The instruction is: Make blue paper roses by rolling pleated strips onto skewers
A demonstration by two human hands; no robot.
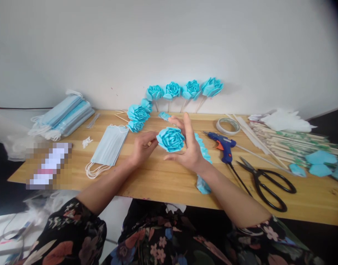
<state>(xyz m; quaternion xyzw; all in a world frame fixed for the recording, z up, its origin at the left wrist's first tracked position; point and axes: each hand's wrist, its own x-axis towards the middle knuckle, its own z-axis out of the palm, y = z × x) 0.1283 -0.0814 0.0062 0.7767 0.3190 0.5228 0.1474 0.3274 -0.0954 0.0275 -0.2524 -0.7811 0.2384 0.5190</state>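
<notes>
Over the long, brown wood-grain tabletop (160, 180), the bare right hand (191, 152) cups loosely, fingers spread; the bare left hand (142, 148) pinches a bright-blue, round, thin-petalled rose (171, 140) at its left edge, between both hands, above the right thumb.
</notes>
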